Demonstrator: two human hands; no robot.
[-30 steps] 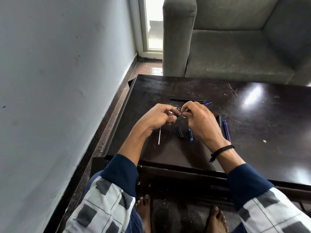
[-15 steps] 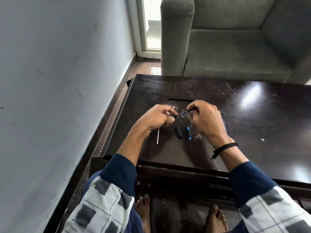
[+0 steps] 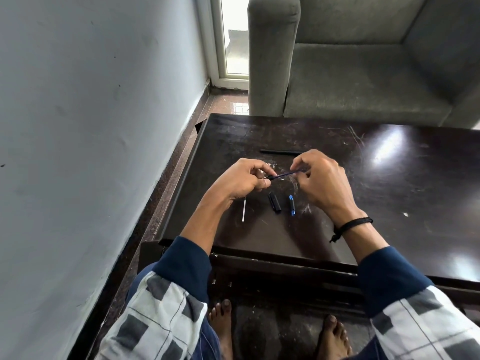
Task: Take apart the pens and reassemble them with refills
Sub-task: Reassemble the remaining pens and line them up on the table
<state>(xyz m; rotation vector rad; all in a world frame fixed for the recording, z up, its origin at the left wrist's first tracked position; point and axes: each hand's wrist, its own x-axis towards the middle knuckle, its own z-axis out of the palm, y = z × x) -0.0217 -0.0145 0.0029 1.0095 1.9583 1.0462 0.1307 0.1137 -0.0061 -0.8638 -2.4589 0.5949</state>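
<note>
Both hands hover over the dark table [image 3: 389, 203]. A thin blue refill [image 3: 284, 174] stretches between them. My left hand [image 3: 241, 179] pinches its left end together with a small dark tip piece. My right hand [image 3: 320, 181] pinches the right end. Below the hands lie a black cap piece [image 3: 274, 201] and a small blue pen part [image 3: 291, 205]. A thin white refill tube [image 3: 244, 209] pokes out from under my left hand. A black pen barrel [image 3: 280, 152] lies flat just beyond the hands.
A grey wall runs close along the table's left side. A grey sofa [image 3: 363, 74] stands behind the table's far edge. My bare feet rest on the floor under the near edge. The right half of the table shows only glare.
My hands have drawn apart, and the blue refill now shows stretched between them. The pens to the right of my right hand are now hidden behind it.
</note>
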